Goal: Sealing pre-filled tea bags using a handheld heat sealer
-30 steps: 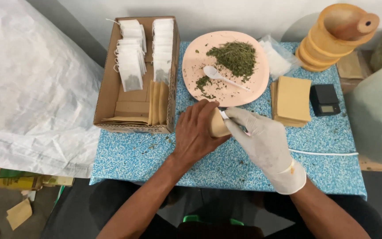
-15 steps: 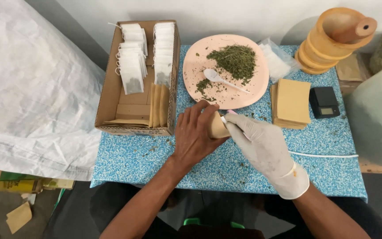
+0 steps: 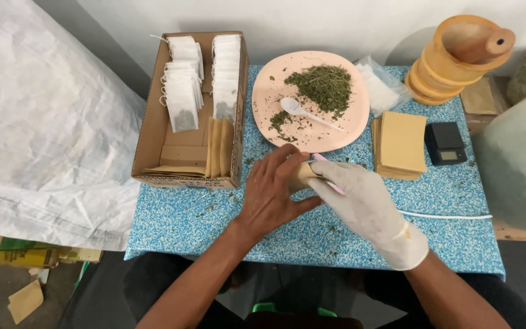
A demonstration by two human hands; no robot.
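The bare left hand (image 3: 269, 192) and white-gloved right hand (image 3: 360, 198) pinch the small tan paper pouch (image 3: 304, 173) shut mid-surface – fingers have closed further over it, hiding more than before.

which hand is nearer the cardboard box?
Left. The bare left hand lies just right of the cardboard box, near its front corner. The gloved right hand is farther right, beyond the left hand; both hold a small tan packet.
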